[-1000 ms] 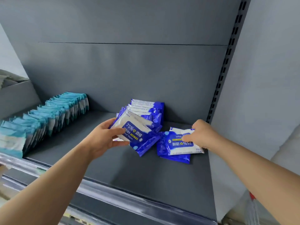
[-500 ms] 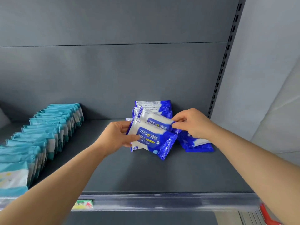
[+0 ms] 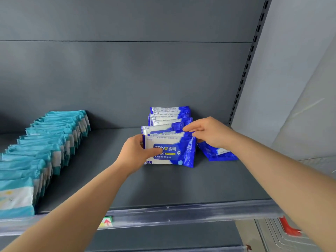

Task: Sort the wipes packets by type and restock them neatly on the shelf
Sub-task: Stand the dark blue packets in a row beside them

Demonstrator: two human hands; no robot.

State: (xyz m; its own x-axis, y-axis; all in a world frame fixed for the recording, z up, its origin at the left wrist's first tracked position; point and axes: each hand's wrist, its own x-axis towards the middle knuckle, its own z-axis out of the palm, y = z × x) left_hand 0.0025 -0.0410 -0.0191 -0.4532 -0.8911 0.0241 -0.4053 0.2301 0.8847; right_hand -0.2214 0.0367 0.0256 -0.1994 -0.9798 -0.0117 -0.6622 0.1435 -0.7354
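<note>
On the dark grey shelf (image 3: 163, 186), toward its right end, the left hand (image 3: 135, 153) reaches in from below, forearm stretched forward; its thumb lies across the face of the front blue packet (image 3: 172, 153) and its fingers curl behind the left edge, clamped on it; the packet stands upright at the head of a row of blue packets (image 3: 170, 115) running back to the rear panel. The right hand (image 3: 211, 133) comes in from the right, wrist level; its fingers (image 3: 189, 127) seem to pinch the packet's upper right corner. Loose blue packets (image 3: 216, 154) lie flat just beside the row; teal packets (image 3: 54, 142) stand filed well apart at the left.
</note>
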